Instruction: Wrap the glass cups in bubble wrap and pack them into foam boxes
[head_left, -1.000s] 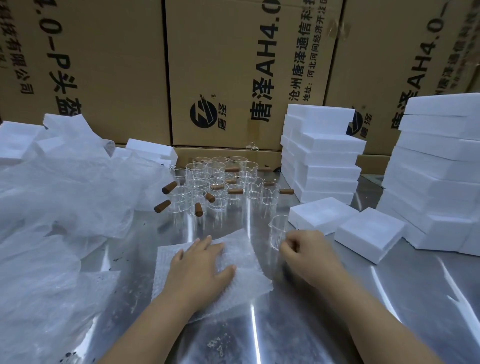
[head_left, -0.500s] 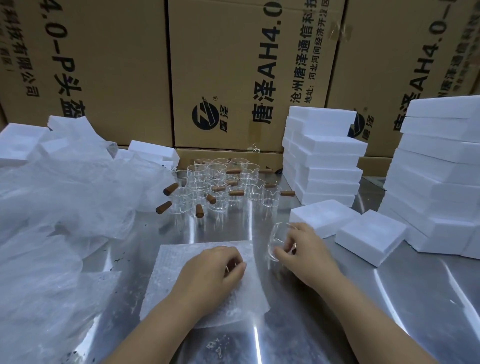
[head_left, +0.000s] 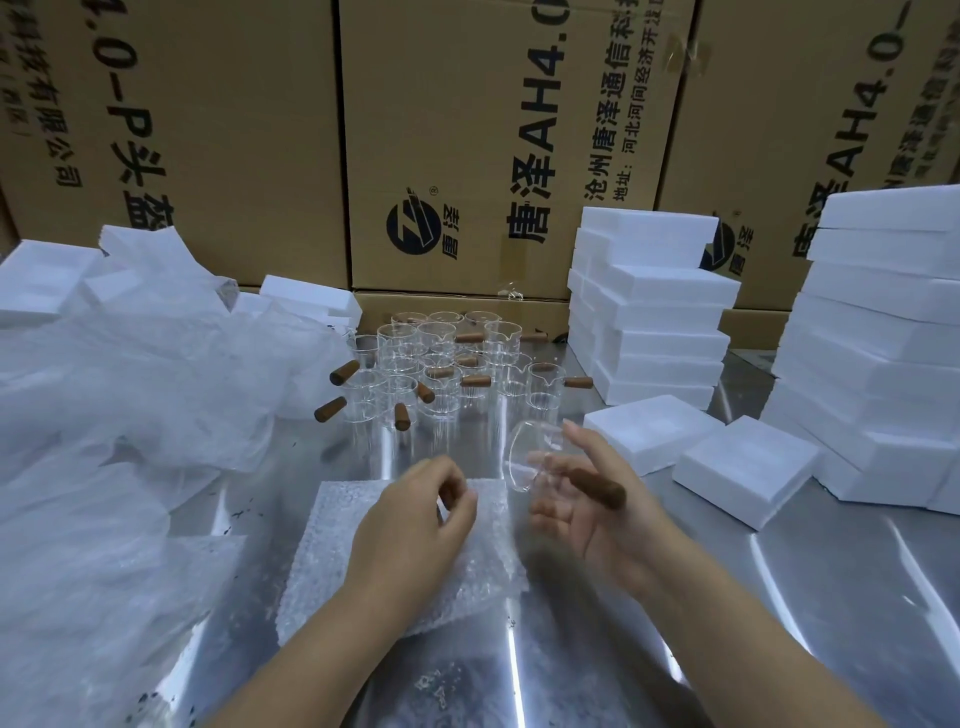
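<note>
Near edge: shiny steel tabletop (head_left: 779, 623), scuffed, with dark specks at lower left. A square sheet of clear bubble wrap (head_left: 395, 597) lies flat on it at lower centre.

Left hand (head_left: 415, 519) is over the far half of the sheet, fingers (head_left: 452, 491) curled in toward the thumb. Cannot tell whether they pinch the sheet's edge or hold nothing.

Right hand (head_left: 592, 504) is just right of the sheet, palm turned up and leftward, somewhat blurred. It cradles one clear glass cup (head_left: 522, 457) off the tabletop. The cup is tipped on its side with its mouth facing left. Thumb above and fingers below curve round it; the cup's brown wooden handle (head_left: 597, 488) lies across the palm.

Middle right: two loose white foam boxes (head_left: 649, 431) side by side on the tabletop, near the right hand.

Middle left: large heap of crumpled translucent wrap (head_left: 130, 415).

Centre, beyond the hands: cluster of upright glass cups (head_left: 441, 364), packed close, brown handles pointing various ways.

Farther right: shorter foam stack (head_left: 654, 312) at centre right, taller foam stack (head_left: 883, 338) at the frame's right edge. More white foam pieces (head_left: 41, 280) at upper left, behind the heap.

Back: brown cardboard cartons (head_left: 467, 130) with black print span the top of the frame.
</note>
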